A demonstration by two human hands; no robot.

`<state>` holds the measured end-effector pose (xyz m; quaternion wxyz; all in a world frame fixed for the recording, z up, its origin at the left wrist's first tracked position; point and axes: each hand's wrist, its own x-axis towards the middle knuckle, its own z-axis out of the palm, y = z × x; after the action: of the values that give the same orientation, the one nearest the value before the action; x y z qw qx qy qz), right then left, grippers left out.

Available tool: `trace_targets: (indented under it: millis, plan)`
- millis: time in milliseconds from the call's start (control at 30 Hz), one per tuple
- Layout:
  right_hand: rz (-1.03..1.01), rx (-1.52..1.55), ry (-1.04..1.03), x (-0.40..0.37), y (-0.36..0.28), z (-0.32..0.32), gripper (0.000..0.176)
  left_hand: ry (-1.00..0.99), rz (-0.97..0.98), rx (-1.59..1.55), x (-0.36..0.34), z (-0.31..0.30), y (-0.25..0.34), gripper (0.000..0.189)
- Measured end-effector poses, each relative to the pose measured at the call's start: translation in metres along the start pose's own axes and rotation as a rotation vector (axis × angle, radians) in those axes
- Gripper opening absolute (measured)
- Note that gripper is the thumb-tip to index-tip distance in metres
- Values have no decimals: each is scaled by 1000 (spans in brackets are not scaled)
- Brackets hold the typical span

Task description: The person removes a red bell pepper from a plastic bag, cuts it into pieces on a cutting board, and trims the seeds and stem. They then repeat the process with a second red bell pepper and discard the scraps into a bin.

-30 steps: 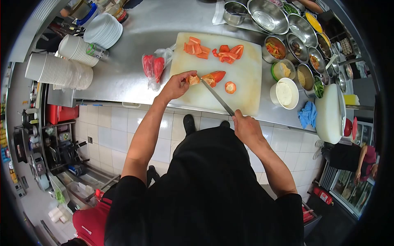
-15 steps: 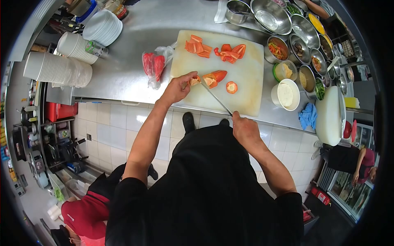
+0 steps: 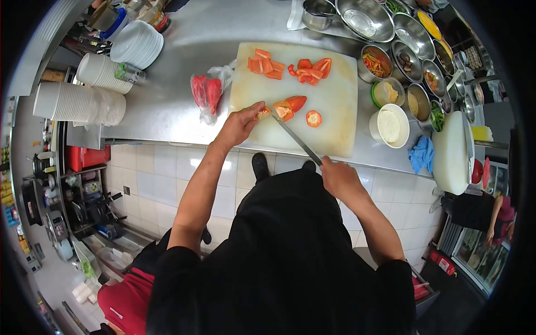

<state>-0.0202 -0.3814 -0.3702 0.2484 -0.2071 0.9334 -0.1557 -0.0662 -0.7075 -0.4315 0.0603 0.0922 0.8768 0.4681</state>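
Note:
My right hand (image 3: 339,177) is wrapped round the handle of a long knife (image 3: 297,139), whose blade slants up and left across the cutting board (image 3: 329,142). The blade's tip reaches a small piece of red pepper (image 3: 263,113), which my left hand (image 3: 239,124) grips at the left of the board. Just right of the tip lies an opened red pepper (image 3: 290,108) with pale core showing. A round pepper end slice (image 3: 314,118) rests farther right. Flat pepper pieces (image 3: 266,64) and a second group of cut pepper pieces (image 3: 311,71) lie along the board's far side.
Left of the board is a plastic bag of red peppers (image 3: 207,95). Stacked white bowls (image 3: 72,101) stand at far left. Metal bowls (image 3: 365,19), a white tub (image 3: 389,127) and a blue cloth (image 3: 420,154) line the right. A person in red (image 3: 125,301) is behind at lower left.
The knife blade has turned flatter, showing more of its side, with its tip still by the piece in my left hand. The view has shifted slightly.

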Motion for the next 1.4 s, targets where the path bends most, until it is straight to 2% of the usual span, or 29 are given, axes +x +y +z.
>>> trace_targets:
  millis: [67, 133, 167, 233, 467, 633, 967, 1067, 1133, 1167, 1200, 1233, 1267, 1400]
  plan:
    - [18, 48, 40, -15, -5, 3, 19, 15, -34, 13, 1, 5, -2, 60]
    - [51, 68, 23, -21, -23, 3, 18, 123, -71, -127, 2, 17, -8, 61]
    - [84, 87, 13, -21, -31, 3, 17, 116, -71, -127, 2, 23, -10, 61]
    - [54, 118, 60, -19, -37, 8, 17, 262, 62, -45, 4, 30, -12, 64]
    - [12, 174, 133, -15, -33, 29, 16, 314, 32, -8, 7, 37, -19, 66]
    - [18, 179, 138, -16, -32, 40, 15, 382, 99, -83, 9, 42, -18, 62]
    - [73, 85, 100, -4, -33, 53, 13, 345, 66, -119, 13, 42, -21, 57]
    - [44, 73, 83, 3, -25, 55, 14, 303, 93, -71, 13, 35, -19, 56]
    - [6, 58, 70, 8, -17, 40, 15, 193, 1, -176, 11, 28, -15, 53]
    - [103, 391, -134, 7, -12, 21, 19, 199, 2, -175, 11, 25, -17, 53]
    - [201, 723, -343, 6, -10, 9, 23, 183, -34, -349, 11, 22, -23, 51]
    - [198, 721, -344, 5, -8, 8, 23, 166, -72, -524, 11, 20, -28, 49]
    - [215, 767, -345, 3, -7, 7, 25, 165, -69, -536, 12, 18, -34, 51]
    - [260, 778, -351, 0, -9, 5, 26, 188, -122, -419, 16, 19, -39, 49]
